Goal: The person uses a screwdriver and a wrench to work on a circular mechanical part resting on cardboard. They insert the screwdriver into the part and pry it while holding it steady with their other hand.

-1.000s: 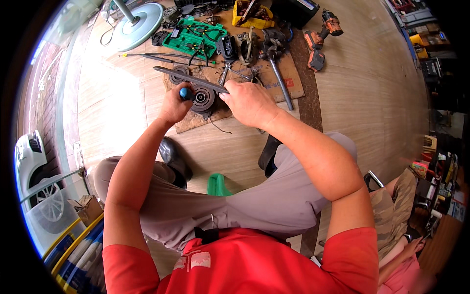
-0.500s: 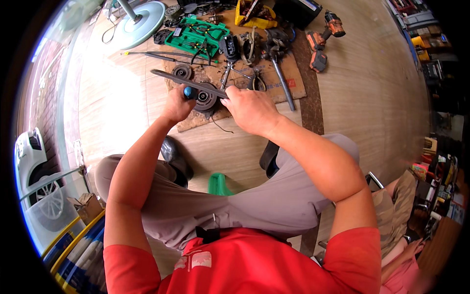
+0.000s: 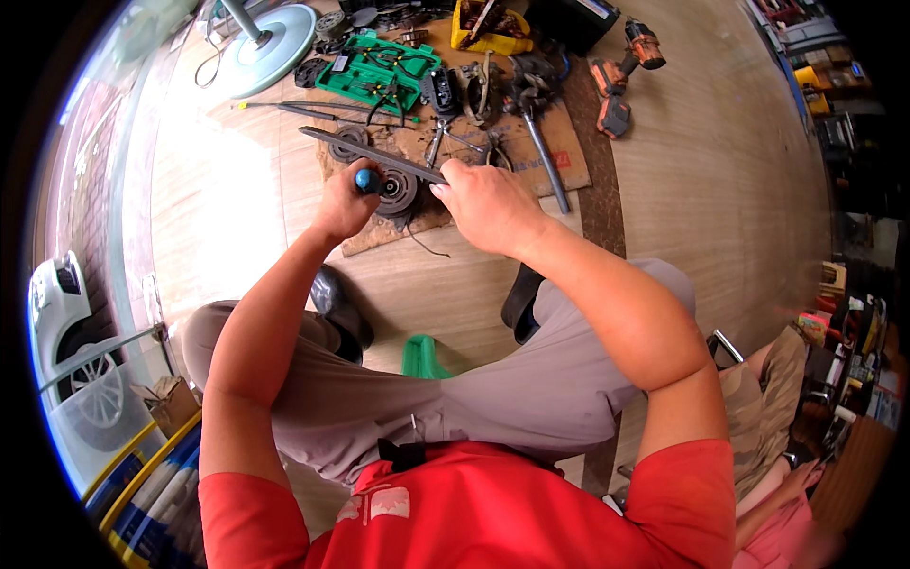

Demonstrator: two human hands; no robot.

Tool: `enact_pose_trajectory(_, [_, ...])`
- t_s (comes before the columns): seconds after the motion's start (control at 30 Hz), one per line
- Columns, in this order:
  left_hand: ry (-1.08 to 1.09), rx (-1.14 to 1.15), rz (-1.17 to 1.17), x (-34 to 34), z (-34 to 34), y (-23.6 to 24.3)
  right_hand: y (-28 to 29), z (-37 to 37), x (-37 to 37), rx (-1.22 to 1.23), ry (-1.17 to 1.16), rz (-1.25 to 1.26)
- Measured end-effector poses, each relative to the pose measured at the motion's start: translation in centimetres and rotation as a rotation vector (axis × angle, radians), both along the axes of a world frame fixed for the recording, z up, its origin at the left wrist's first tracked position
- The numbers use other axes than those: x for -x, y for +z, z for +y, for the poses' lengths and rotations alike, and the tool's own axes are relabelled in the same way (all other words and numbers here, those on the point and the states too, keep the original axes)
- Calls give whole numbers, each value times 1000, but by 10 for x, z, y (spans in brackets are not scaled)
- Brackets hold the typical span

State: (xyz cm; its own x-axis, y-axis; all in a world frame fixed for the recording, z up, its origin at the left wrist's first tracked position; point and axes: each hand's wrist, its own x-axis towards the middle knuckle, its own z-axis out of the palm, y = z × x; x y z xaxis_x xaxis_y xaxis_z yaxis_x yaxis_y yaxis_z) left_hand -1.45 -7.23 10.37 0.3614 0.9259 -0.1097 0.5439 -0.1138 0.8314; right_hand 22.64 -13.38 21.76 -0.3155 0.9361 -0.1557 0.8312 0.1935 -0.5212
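My left hand [image 3: 341,206] is closed around an upright tool with a blue-topped handle [image 3: 367,178]; its lower end is hidden. My right hand [image 3: 488,207] grips the near end of a long, dark, flat metal bar [image 3: 384,157]. The bar slants up to the left, passing just beyond the blue handle. Below them a round grooved pulley [image 3: 400,193] lies on the cardboard [image 3: 436,220], with a thin wire trailing toward me. A second round metal part [image 3: 348,142] sits behind the bar's far end, partly covered by it.
A green tool case [image 3: 365,66], pliers [image 3: 496,156], a metal pipe [image 3: 547,161] and a yellow bin [image 3: 517,43] lie farther off. An orange cordless drill [image 3: 616,85] rests at right. A fan-like round base [image 3: 284,43] stands far left. Another person's leg [image 3: 768,389] shows at lower right.
The bar has turned slightly so its broad face shows less, and its far end has shifted a little right. Both hands keep their grips in nearly the same places.
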Motion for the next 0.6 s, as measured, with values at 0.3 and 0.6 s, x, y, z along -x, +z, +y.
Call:
enact_pose_trajectory(0.3, [9,5,21,-3,0,0,3,2,-2,35,10,-23])
enact_pose_trajectory(0.6, [-3,-35,22,-2,0,-5,-4,-8,-1,21,40,-9])
